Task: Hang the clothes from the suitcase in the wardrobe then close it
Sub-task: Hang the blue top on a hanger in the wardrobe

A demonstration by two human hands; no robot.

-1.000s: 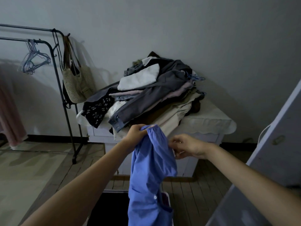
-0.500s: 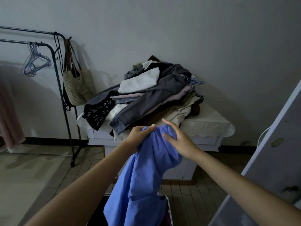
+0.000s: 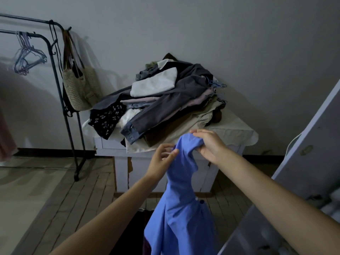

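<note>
Blue shirt (image 3: 181,208) hangs in front of the person, above a dark suitcase opening (image 3: 132,234). Right hand (image 3: 207,145) grips its bunched top; left hand (image 3: 161,161) pinches the edge just beside.

Risk: thin, smooth fabric could slip from a loosened pinch and drop back. It is limp and creased, with a button visible.

Behind: clothes pile (image 3: 165,100) on a white table (image 3: 237,133); wire hangers (image 3: 27,57) on a metal rack (image 3: 60,85).

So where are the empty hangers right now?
Head view, far left: the empty hangers hang bunched on the clothes rack, left of the woven bag.
</note>
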